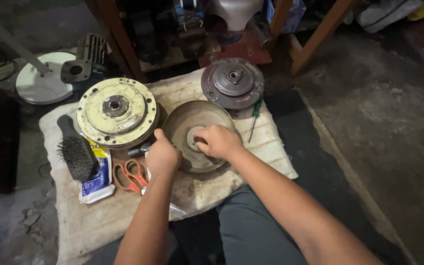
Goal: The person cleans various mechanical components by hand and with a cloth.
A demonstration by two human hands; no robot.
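- At the far left of the cloth-covered bench [89,221] lies our black brush [77,152], half on a blue-and-white packet [96,179]. Both sit near the bench's left edge, so we judge that a tug on the cloth could send them to the floor.
- Just right of them, the orange-handled scissors [131,175] lie directly under our left wrist; a careless drop of the arm could land on them.
- Behind these rests the cream-coloured flanged disc [117,112], near the dish we are working on. If the dish slides left, the two could knock and chip.
- Our left hand [163,157] is closed around the near-left rim of the shallow metal dish [198,128], thumb up along its edge. The rim looks worn and greasy, so this hold may slip.
- Our right hand [218,141] is curled over the hub at the dish's centre, fingertips pressed into it; we cannot tell whether they pinch a small part. Something loose there could roll off unseen.
- To the right, a green-handled screwdriver [254,117] lies beside the dish, below the dark round clutch-like disc [232,82]; our right forearm could sweep the tool away.
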